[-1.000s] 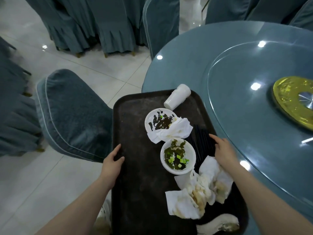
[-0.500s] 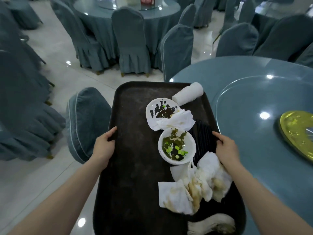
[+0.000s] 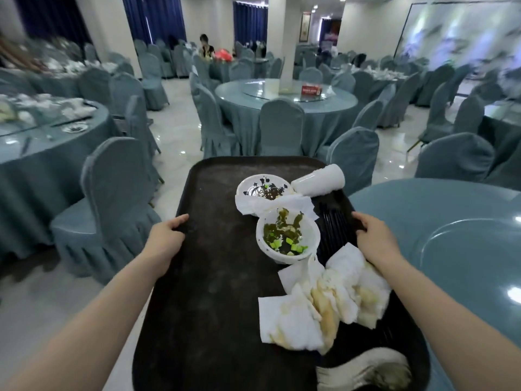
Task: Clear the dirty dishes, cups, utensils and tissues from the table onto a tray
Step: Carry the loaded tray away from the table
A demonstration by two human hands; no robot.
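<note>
Tray [image 3: 197,277] lifted clear of table [image 3: 451,263]; left hand [image 3: 166,238] and right hand [image 3: 375,241] grip rims; advise level carry, cup [image 3: 318,181] may roll.

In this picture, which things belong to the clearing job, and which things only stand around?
Belonging to the job:
tray, gripped by left hand and right hand
bowl with green scraps
stained plate
tipped white cup
black chopsticks
used tissues

Only around:
covered chairs
red box on a far table
seated person

2 bare, sleeveless forearms
</note>
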